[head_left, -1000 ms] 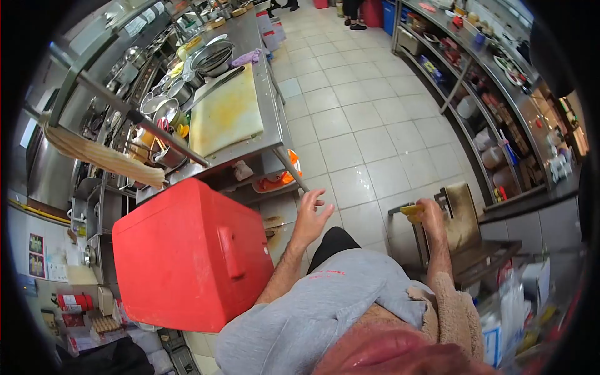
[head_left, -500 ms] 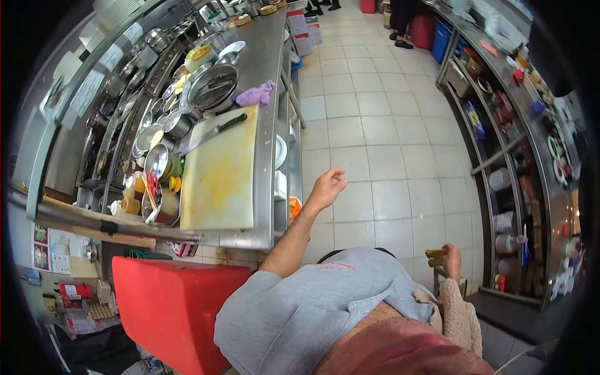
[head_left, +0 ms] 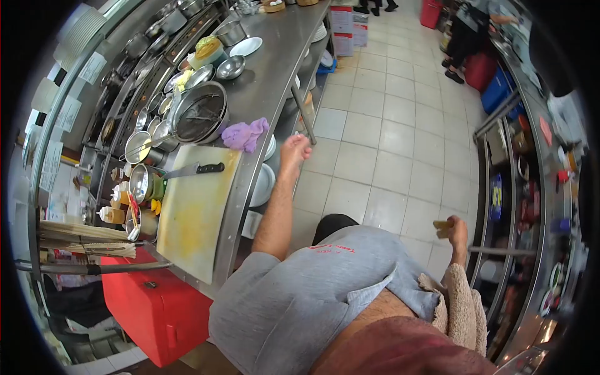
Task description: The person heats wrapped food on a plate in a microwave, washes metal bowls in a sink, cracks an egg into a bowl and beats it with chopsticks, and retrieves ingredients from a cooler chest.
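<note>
My left hand (head_left: pixel 295 152) is raised beside the steel counter's edge, its fingers curled in and nothing visible in them. On the right, over the floor, my right hand (head_left: pixel 458 231) is closed on a small flat yellow-green piece (head_left: pixel 444 229), too small to identify. A beige towel (head_left: pixel 464 300) hangs over my right forearm. Nearest to my left hand on the counter lies a crumpled purple cloth (head_left: pixel 245 135). A black-handled knife (head_left: pixel 195 169) rests across the top of the stained cutting board (head_left: pixel 197 209), near a large strainer (head_left: pixel 199 112).
Pots and bowls crowd the steel counter (head_left: pixel 275 62). A red cooler box (head_left: pixel 156 306) stands at the lower left. Tiled floor (head_left: pixel 387 156) runs ahead between the counter and the right shelves (head_left: pixel 500 181). Farther off, a person (head_left: pixel 469 37) stands by the right-hand counter.
The view has moved forward along the counter, past the red cooler, and turned. My left hand has risen and its spread fingers have curled. My right hand still holds the yellow-green piece.
</note>
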{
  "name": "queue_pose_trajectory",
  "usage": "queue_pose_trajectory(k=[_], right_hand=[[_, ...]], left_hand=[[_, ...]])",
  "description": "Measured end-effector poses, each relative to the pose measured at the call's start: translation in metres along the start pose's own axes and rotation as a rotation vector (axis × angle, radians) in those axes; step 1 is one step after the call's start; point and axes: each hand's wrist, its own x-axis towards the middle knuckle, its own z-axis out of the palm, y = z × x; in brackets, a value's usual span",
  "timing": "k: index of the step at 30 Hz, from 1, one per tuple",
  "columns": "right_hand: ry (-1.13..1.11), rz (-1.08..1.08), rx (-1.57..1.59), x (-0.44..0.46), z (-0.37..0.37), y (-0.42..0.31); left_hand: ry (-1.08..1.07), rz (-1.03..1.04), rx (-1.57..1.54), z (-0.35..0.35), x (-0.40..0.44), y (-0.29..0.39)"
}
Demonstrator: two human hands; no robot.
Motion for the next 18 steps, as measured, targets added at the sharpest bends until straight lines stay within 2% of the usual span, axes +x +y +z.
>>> queue_pose_trajectory(k=[2,4,7,9,11,14,17,18], right_hand=[[0.065,-0.098,-0.036,0.082,-0.01,-0.021],[0.144,-0.209,0.038,0.155,-0.012,-0.043],[0.127,-0.195,0.198,0.231,-0.022,-0.102],[0.109,-0.2,0.204,0.287,-0.004,-0.103],[0.086,-0.227,0.207,0.333,0.011,-0.107],[-0.039,-0.151,0.186,0.39,0.022,-0.122],[-0.251,0.099,0.172,0.425,-0.012,-0.203],[-0.26,0.09,0.163,0.447,-0.015,-0.214]], left_hand=[[0.072,0.091,-0.054,0.004,0.052,0.028],[0.114,0.074,-0.143,0.0,0.114,0.048],[0.162,0.051,-0.335,-0.024,0.232,0.065],[0.183,0.046,-0.458,-0.042,0.314,0.069],[0.29,-0.003,-0.57,-0.057,0.385,0.081],[0.385,0.052,-0.612,-0.064,0.465,0.099],[0.544,0.058,-0.52,-0.068,0.54,0.109],[0.559,0.058,-0.525,-0.071,0.563,0.114]])
